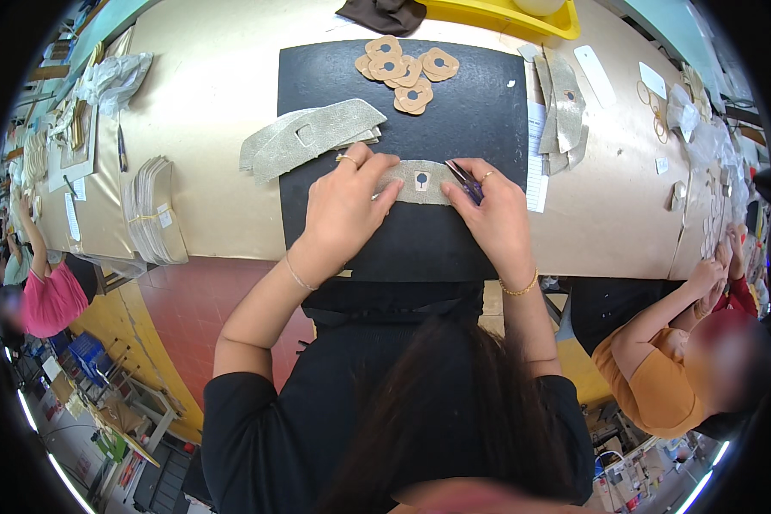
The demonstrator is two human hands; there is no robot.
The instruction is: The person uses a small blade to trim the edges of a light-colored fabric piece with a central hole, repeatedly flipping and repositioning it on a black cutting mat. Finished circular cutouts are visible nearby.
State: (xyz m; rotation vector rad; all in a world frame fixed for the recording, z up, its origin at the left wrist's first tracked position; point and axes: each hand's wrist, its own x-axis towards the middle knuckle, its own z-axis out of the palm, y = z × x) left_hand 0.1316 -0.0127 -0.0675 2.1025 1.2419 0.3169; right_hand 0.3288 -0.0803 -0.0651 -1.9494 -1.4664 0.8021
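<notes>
My left hand [347,206] and my right hand [499,214] grip opposite ends of a curved grey glittery fabric piece [435,190], held just over a black mat [488,120]. A small window in the piece's middle shows a pale patch with a dark keyhole shape. Tucked in my right hand is a slim, dark, pointed tool [464,178], perhaps snips or tweezers; its kind is partly hidden. Beyond my left hand lie several similar grey pieces [330,133], the top one with a square cutout. Tan rounded pieces [411,97] with keyhole openings are heaped at the mat's far side.
A yellow tray [505,19] and a dark brown cloth [384,13] lie at the far edge. More grey pieces [565,116] rest on paper at the right. A banded stack [152,214] sits left. People work at both sides, one in orange [660,377] at right.
</notes>
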